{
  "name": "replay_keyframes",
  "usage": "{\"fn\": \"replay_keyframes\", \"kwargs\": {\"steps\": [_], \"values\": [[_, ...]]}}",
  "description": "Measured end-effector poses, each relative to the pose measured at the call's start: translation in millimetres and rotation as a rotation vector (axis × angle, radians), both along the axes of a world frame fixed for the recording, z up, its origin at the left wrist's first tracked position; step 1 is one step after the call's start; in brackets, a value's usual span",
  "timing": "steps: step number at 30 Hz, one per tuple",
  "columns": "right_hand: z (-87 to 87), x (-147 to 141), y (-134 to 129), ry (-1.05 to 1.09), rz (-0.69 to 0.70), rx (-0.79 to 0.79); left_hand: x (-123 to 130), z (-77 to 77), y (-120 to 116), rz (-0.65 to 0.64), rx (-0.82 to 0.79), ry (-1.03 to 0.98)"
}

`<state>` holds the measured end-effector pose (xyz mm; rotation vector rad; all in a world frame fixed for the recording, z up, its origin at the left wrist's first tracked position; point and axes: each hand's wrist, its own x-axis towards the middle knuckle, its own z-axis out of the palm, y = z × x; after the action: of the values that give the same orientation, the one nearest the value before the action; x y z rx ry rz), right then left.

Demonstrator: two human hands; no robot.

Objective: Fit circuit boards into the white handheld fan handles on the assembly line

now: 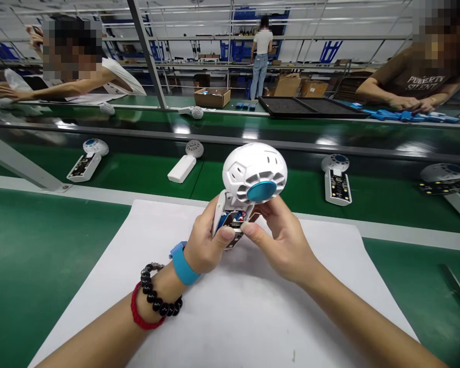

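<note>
A white handheld fan [255,171] with a round vented head and a blue centre disc is held up over a white paper sheet [260,317]. Its handle is open, and a circuit board [235,237] plus bits of blue and red show inside. Wrapped round the handle from the left is my left hand [209,243], its thumb on the board's edge. My right hand [279,235] grips the other side, thumb pressing near the board and fingers partly hidden behind the fan head.
Several fans lie on the green conveyor belt [145,166] ahead, one with its circuit board [339,188] showing. A metal post [26,161] stands left, and a dark tool [458,289] lies right. Co-workers sit across the line beside a cardboard box [212,98] and black tray [310,107].
</note>
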<state>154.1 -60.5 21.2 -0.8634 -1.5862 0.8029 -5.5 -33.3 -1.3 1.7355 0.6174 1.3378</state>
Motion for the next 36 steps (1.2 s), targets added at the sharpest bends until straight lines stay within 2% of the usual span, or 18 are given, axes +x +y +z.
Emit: {"fn": "replay_keyframes", "kwargs": {"steps": [3,7,13,20,23,25,29,31,33,36], "values": [[1.6,-1.5,-0.2,0.021,0.010,-0.031,0.9,-0.2,-0.4,0.004,-0.031,0.003],[-1.9,-0.5,0.7,0.060,-0.066,0.092,2.8,2.2,-1.6,0.016,-0.075,-0.036],[3.5,14.0,4.1,-0.251,-0.080,0.360,2.9,1.1,-0.9,0.015,-0.065,-0.046],[12.9,16.7,1.8,-0.361,-0.097,0.388,2.7,-0.4,-0.3,-0.012,-0.001,-0.029],[11.3,11.6,0.7,-0.291,-0.152,0.331,1.8,-1.0,-0.9,0.001,-0.022,-0.011],[10.1,7.2,0.7,-0.151,-0.179,0.197,1.2,-1.4,-1.2,0.020,-0.043,0.009],[10.6,-0.1,2.0,0.062,-0.041,-0.086,1.4,-1.5,-0.9,0.025,-0.043,0.024],[10.5,-1.9,3.3,0.088,-0.023,-0.130,2.2,-0.9,-0.8,0.007,-0.066,0.044],[8.3,-1.7,6.1,0.104,-0.063,-0.133,3.6,0.1,-0.7,0.001,-0.111,0.075],[1.6,3.7,13.7,0.141,-0.096,-0.156,6.7,2.1,-0.2,-0.052,-0.270,0.096]]}}
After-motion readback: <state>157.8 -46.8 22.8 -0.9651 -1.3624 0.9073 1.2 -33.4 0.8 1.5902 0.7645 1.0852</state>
